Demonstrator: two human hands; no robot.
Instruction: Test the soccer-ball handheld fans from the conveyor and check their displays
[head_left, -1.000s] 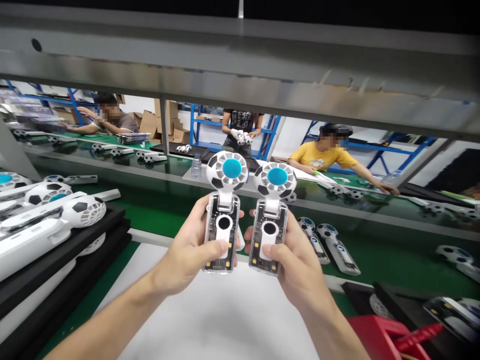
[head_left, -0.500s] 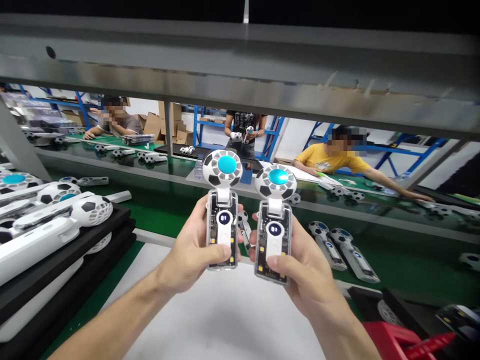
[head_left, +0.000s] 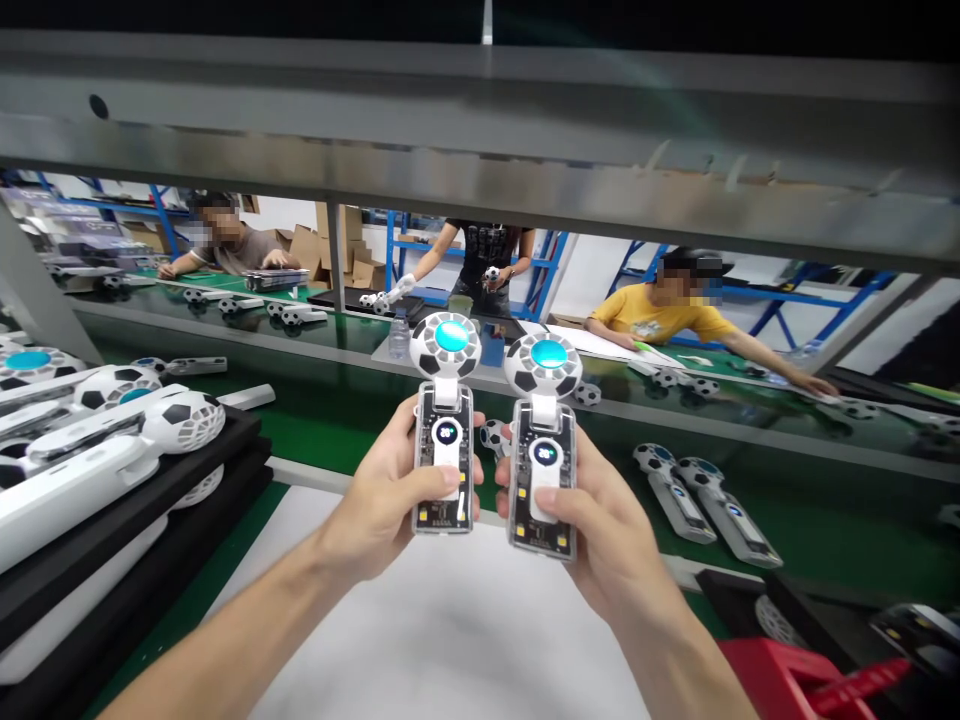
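Observation:
My left hand (head_left: 386,500) is closed round a handheld fan (head_left: 445,430) with a clear body, a lit round display and a football-patterned head with a turquoise centre. Its thumb presses the white strip below the display. My right hand (head_left: 600,530) grips a second fan of the same kind (head_left: 544,440), thumb on its white strip as well. Both fans stand upright, side by side, held above a white mat (head_left: 450,630).
Black trays (head_left: 127,500) stacked at left carry several white fans. More fans (head_left: 701,495) lie on the green conveyor belt (head_left: 825,520). A red bin (head_left: 795,680) sits at lower right. A grey shelf beam (head_left: 480,150) runs overhead. Three other people work across the line.
The displays on both fans went from dark to lit. My thumbs slid up onto the white strips. The person in black across the line stretched an arm out to the side.

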